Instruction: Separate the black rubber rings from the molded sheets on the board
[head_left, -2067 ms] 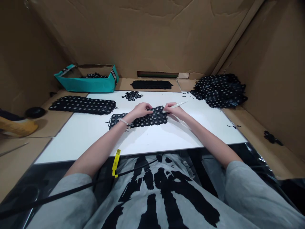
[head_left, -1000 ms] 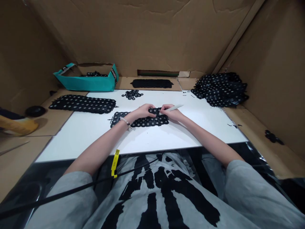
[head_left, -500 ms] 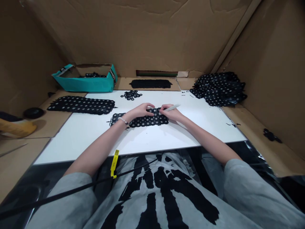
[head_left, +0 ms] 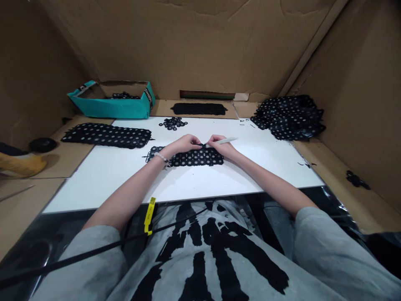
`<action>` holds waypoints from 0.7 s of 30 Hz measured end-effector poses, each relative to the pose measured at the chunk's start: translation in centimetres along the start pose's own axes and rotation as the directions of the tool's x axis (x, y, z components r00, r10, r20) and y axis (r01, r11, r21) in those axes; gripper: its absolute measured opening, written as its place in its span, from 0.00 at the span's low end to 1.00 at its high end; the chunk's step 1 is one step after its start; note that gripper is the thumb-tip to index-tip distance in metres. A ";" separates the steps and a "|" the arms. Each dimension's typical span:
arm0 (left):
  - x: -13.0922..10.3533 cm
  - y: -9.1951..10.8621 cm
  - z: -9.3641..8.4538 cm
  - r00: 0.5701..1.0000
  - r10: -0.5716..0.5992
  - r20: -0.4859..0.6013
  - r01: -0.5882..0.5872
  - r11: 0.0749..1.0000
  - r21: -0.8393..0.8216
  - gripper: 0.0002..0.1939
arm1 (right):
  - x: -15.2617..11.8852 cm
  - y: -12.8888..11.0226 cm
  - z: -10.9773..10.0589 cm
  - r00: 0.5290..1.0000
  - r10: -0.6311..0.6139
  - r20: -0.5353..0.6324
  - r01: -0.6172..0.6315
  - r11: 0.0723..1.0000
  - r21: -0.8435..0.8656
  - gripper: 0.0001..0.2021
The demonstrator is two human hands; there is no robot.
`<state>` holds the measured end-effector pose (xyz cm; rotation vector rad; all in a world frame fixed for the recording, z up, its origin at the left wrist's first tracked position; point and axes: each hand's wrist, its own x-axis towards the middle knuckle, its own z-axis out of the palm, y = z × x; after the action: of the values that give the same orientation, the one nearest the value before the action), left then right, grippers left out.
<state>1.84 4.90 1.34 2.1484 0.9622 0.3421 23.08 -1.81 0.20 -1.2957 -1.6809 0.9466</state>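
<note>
A black sheet full of round holes (head_left: 194, 157) lies flat on the white board (head_left: 194, 179) in front of me. My left hand (head_left: 183, 144) rests on the sheet's far edge, fingertips pinching it near the middle. My right hand (head_left: 221, 147) holds a thin white pen-like tool (head_left: 227, 140) and meets the left hand's fingertips at the sheet's far edge. A small heap of loose black rings (head_left: 173, 123) lies farther back on the board.
A teal box (head_left: 109, 106) with black pieces stands back left. Another perforated black sheet (head_left: 106, 135) lies left, a dark strip (head_left: 199, 109) at the back, and a pile of perforated sheets (head_left: 290, 116) at back right. Cardboard walls enclose the space.
My right hand has moved leftwards along the sheet's far edge toward my left hand, until the fingertips meet. The sheet has stayed roughly in place.
</note>
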 end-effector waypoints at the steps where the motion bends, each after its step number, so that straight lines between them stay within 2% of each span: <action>1: 0.0 0.0 0.1 1.000 -0.004 0.007 0.004 1.000 -0.010 0.23 | 0.0 0.1 0.0 1.000 -0.005 -0.004 0.005 1.000 0.000 0.10; 5: 0.1 -0.1 -0.1 0.999 -0.018 0.037 0.020 0.998 -0.062 0.22 | -0.4 -0.1 0.4 0.998 -0.061 -0.028 0.059 0.996 -0.073 0.09; 8: -0.2 0.0 -0.7 0.992 -0.011 0.125 0.023 0.995 -0.096 0.21 | -0.7 -0.5 0.9 0.993 -0.106 -0.051 0.097 0.985 -0.146 0.09; 11: -0.4 0.5 -1.1 0.985 -0.002 0.172 0.012 0.998 -0.057 0.21 | -0.5 -0.5 0.9 0.992 -0.111 -0.064 0.101 0.985 -0.140 0.09; 14: -0.5 0.9 -0.9 0.995 -0.004 0.095 0.000 0.999 0.045 0.24 | -0.3 -0.3 0.4 0.997 -0.050 -0.056 0.048 0.998 -0.034 0.09; 17: -0.4 0.8 -0.4 0.999 0.014 0.038 -0.016 0.998 0.068 0.24 | -0.3 -0.2 -0.2 1.000 0.019 -0.001 -0.019 0.996 0.088 0.09; 21: -0.2 0.5 -0.1 0.999 0.000 0.033 -0.001 1.000 0.030 0.25 | -0.8 -0.6 -0.3 0.999 0.008 0.048 -0.010 0.999 0.039 0.08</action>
<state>1.91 4.55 1.74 2.1750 0.9533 0.2929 23.31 -2.70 0.73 -1.2648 -1.6858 1.0189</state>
